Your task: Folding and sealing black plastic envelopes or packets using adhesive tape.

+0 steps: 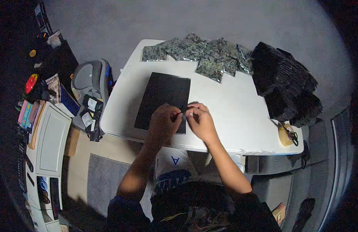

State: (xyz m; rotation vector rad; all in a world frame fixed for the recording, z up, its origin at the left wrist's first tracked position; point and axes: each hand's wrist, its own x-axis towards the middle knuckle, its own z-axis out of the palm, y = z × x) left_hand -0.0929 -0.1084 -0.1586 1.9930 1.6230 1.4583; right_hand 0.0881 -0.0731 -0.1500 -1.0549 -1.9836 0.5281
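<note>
A flat black rectangular sheet or bag [167, 92] lies on the white table in front of me. Over its lower right edge, my left hand [165, 119] is closed in a pinch, thumb and forefinger together at that edge. My right hand [201, 120] comes in from the other side, its fingertips also pinched and almost meeting the left ones. Whatever lies between the fingertips of either hand is too small and dark to make out.
Several camouflage-patterned clear packets [192, 48] lie along the table's far edge. A tall pile of black plastic bags [281, 73] fills the right side. Scissors [291, 135] and a tape roll [284, 138] sit at the near right corner of the white table [229, 123].
</note>
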